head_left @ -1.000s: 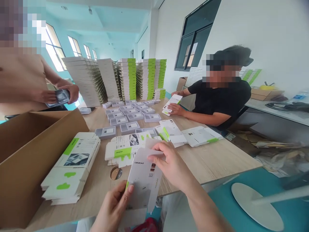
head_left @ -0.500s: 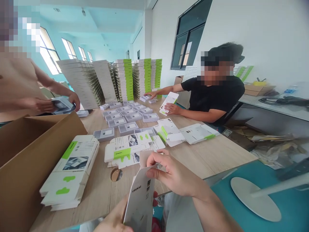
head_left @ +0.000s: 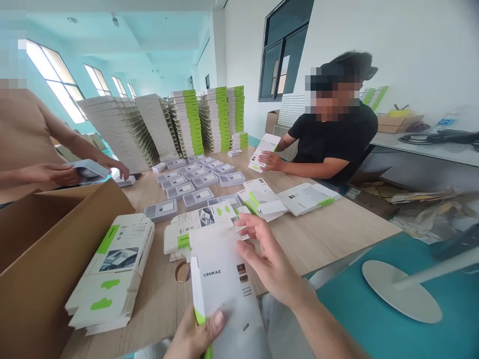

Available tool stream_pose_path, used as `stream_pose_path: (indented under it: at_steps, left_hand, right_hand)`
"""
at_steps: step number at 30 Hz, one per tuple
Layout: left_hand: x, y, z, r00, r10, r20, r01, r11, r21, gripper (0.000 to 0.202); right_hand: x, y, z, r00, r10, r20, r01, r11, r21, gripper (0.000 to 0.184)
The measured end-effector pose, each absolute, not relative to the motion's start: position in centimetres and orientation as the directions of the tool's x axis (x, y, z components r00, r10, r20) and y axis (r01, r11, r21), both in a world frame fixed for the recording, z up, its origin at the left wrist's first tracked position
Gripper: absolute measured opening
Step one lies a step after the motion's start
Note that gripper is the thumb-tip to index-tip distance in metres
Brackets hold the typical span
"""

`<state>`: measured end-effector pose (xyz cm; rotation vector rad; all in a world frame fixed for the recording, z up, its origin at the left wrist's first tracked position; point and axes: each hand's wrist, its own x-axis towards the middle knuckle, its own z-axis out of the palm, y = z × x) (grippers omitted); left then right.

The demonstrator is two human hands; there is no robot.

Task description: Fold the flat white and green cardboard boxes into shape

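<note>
Right hand (head_left: 271, 262) has spread its fingers open just beside the white carton blank (head_left: 224, 284), which your left hand (head_left: 196, 334) pinches by its green edge (head_left: 199, 316) above the bench (head_left: 322, 239); keep that pinch steady and square the blank before folding.

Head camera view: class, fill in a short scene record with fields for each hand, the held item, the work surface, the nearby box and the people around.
Left hand: grips the lower part of a white CEUKAZ carton blank
Right hand: open, fingers spread, at the blank's right edge
Work surface: wooden table bearing grey plastic trays and a stack of flat cartons
Nearby box: open cardboard box, at left
People: co-worker in a black T-shirt, holding a white carton; second person at far left, holding a pack
</note>
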<state>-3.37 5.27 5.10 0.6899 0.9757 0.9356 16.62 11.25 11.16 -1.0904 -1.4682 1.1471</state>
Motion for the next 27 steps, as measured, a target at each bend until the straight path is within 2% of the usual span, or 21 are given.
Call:
stream_pose_path:
  at_steps: [2, 4, 7, 9, 11, 13, 15, 18, 23, 27]
  left_hand:
    - [-3.0, 5.3, 5.6, 0.15, 0.896, -0.418, -0.341, 0.443, 0.829, 0.083]
    - [-2.5, 5.2, 5.7, 0.037, 0.911, -0.411, -0.26, 0.406, 0.876, 0.081]
    - [-1.6, 5.2, 4.8, -0.157, 0.953, -0.259, -0.054, 0.253, 0.966, 0.083]
    - [-1.1, 5.3, 3.8, -0.258, 0.955, -0.146, 0.101, 0.177, 0.979, 0.082]
    - [-0.6, 5.4, 3.1, -0.343, 0.936, -0.078, 0.224, 0.162, 0.961, 0.078]
    - [-0.3, 5.5, 2.9, -0.401, 0.916, -0.034, 0.293, 0.163, 0.942, 0.071]
    - [-0.2, 5.6, 3.2, -0.409, 0.912, -0.016, 0.315, 0.158, 0.936, 0.066]
    - [-0.6, 5.8, 3.8, -0.357, 0.933, -0.053, 0.281, 0.161, 0.946, 0.068]
    - [-1.5, 6.2, 4.2, -0.329, 0.943, -0.043, 0.171, 0.104, 0.98, 0.068]
    - [-1.9, 6.5, 4.2, -0.275, 0.955, -0.111, 0.06, 0.132, 0.989, 0.067]
  right_hand:
    - [16.0, 9.7, 9.4, -0.16, 0.987, -0.015, -0.049, -0.023, -0.999, 0.069]
    - [15.4, 8.4, 7.8, -0.29, 0.946, -0.147, -0.169, -0.202, -0.965, 0.069]
    - [14.3, 7.2, 6.2, -0.343, 0.917, -0.206, -0.247, -0.3, -0.921, 0.061]
    - [13.4, 6.9, 5.5, -0.236, 0.954, -0.184, -0.257, -0.244, -0.935, 0.058]
    - [12.5, 6.9, 4.9, -0.083, 0.991, -0.108, -0.226, -0.124, -0.966, 0.059]
    - [11.9, 7.0, 4.6, 0.033, 0.999, -0.03, -0.16, -0.024, -0.987, 0.061]
    - [11.8, 7.3, 4.5, 0.038, 0.999, 0.015, -0.093, 0.018, -0.995, 0.061]
    - [12.4, 7.9, 4.5, -0.032, 0.999, 0.006, -0.063, 0.004, -0.998, 0.06]
    - [12.4, 7.9, 3.9, 0.07, 0.997, -0.014, -0.071, -0.009, -0.997, 0.064]
    - [12.3, 7.8, 3.9, 0.029, 0.999, -0.026, -0.077, -0.023, -0.997, 0.063]
